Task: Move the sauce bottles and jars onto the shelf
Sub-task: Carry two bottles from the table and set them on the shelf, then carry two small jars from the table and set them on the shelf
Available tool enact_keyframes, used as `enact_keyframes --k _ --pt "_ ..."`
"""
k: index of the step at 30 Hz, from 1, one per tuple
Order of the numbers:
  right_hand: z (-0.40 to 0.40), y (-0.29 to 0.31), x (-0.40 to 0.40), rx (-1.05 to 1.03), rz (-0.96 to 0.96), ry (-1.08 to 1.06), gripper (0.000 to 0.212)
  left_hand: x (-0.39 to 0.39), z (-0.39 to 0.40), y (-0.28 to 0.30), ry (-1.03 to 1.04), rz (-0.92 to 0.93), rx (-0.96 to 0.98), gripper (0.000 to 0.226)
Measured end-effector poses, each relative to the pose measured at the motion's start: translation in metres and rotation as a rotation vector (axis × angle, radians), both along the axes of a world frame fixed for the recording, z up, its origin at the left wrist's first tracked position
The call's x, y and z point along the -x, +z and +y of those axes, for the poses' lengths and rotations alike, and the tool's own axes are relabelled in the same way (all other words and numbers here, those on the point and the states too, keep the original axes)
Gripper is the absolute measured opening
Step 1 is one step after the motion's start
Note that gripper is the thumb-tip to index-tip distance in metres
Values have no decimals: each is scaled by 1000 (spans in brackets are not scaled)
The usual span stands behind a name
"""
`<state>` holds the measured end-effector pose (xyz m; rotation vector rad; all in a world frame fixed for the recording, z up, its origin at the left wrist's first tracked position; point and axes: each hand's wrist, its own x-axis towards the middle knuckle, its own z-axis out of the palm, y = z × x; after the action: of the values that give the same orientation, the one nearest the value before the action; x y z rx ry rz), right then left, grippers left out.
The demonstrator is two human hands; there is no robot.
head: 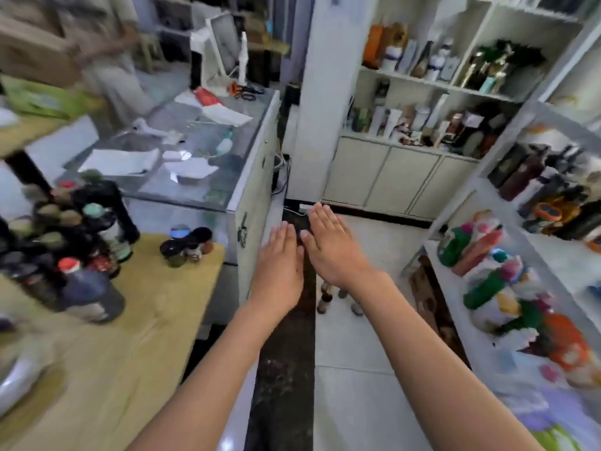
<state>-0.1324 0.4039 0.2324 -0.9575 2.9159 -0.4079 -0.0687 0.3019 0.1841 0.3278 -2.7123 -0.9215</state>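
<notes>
White shelf (487,323) stands right; our sauce bottles and jars (70,255) crowd the wooden tabletop (146,320) at left. Left hand (280,271) and right hand (331,245) hover flat, holding nothing. We judge the glass heavy, slick, breakable: grip each around the body.

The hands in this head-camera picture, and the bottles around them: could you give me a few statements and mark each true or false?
1. Both hands are held out flat and hold nothing. True: the left hand and the right hand have straight fingers.
2. The right hand's grip is round a jar. False: it holds nothing.
3. Sauce bottles and jars stand on the wooden table at the left. True.
4. The shelf at the right is bare. False: it already holds colourful packages.
5. The hands are over the wooden table. False: they are over the floor between table and shelf.
</notes>
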Motion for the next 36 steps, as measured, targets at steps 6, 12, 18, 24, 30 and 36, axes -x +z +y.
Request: enact_keyframes --k 6,12,18,24,30,36 --pt "-105 -35 -44 7 -102 192 57 -57 -105 -34 221 -50 -22 52" --pt "-167 -58 -57 70 -221 237 56 -87 -151 -55 327 -27 -256 53" --pt "-215 -91 -41 183 -374 224 55 -93 -182 -69 451 -29 -307 53" --pt "-253 -149 2 236 -533 141 55 -57 -220 -101 516 -89 -347 52" --pt "-270 -204 54 233 -608 57 52 20 -256 -132 622 -159 -463 37" --pt "-293 -235 103 206 -636 34 59 87 -299 -172 750 -287 -386 49"
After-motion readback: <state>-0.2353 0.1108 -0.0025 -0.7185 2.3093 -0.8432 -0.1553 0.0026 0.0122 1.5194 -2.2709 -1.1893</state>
